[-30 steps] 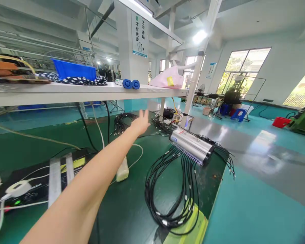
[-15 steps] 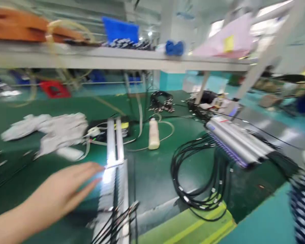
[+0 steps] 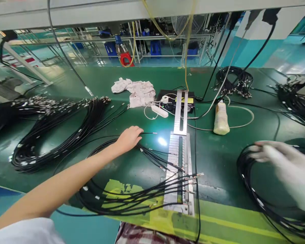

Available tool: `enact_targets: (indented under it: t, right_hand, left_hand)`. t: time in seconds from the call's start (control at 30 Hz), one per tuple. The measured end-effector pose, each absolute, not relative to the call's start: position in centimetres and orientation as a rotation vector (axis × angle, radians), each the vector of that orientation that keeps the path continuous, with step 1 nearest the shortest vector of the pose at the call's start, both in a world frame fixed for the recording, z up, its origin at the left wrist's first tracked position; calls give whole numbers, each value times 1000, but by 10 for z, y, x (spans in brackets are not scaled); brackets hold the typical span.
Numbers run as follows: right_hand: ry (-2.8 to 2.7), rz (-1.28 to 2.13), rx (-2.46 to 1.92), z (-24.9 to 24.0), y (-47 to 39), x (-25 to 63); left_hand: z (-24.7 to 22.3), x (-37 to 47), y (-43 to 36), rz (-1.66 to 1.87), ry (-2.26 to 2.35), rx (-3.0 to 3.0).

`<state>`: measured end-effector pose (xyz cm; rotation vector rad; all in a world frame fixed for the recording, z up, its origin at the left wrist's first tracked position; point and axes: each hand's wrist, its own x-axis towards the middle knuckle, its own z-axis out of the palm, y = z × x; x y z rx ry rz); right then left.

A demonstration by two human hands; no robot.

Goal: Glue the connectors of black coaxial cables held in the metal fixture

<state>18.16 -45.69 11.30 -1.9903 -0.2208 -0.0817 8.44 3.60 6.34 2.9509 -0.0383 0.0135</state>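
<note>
My left hand [image 3: 129, 138] is closed around black cables, left of the slotted metal fixture [image 3: 173, 159]. One cable end pokes out past its fingers. Black cables [image 3: 132, 200] curve below my left forearm, and their tips lie over the fixture. At the right edge, my right hand [image 3: 282, 161] wears a pale glove and is blurred by motion. Its fingers are bent at the top of a coil of black cables [image 3: 249, 179].
A black control box [image 3: 165, 107], a white cloth [image 3: 141, 93] and a bottle [image 3: 221, 118] stand farther back. Large cable bundles [image 3: 66, 139] lie at left. Cords hang from the overhead shelf [image 3: 91, 15].
The view has swung left and down. My left hand, earlier stretched out by the fixture, now holds cables to its left. My gloved right hand has come into view at the coil.
</note>
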Motion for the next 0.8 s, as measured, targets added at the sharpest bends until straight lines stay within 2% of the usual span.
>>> enact_targets:
  t: [0.13,0.27,0.33,0.43,0.57,0.8]
  right_hand:
    - [-337,276,-1859,82,-381,187]
    - [-375,364,-1821,56,-337,198]
    - [-372,358,-1816,47,-329,205]
    - [-356,324,-1773,37,-317,212]
    - [-331,288,-1678,25,-299,212]
    - [-294,201,-1632,13,-298,203]
  left_hand:
    - [50,105,68,106,38,2912]
    - [76,77,83,263,-24,2819]
    - [94,50,69,387,-246,2730]
    - [105,13,22,220,-656,2633]
    - [84,6,-33,-56,-906,2461]
    - [53,79,-26,-170,-511,2567]
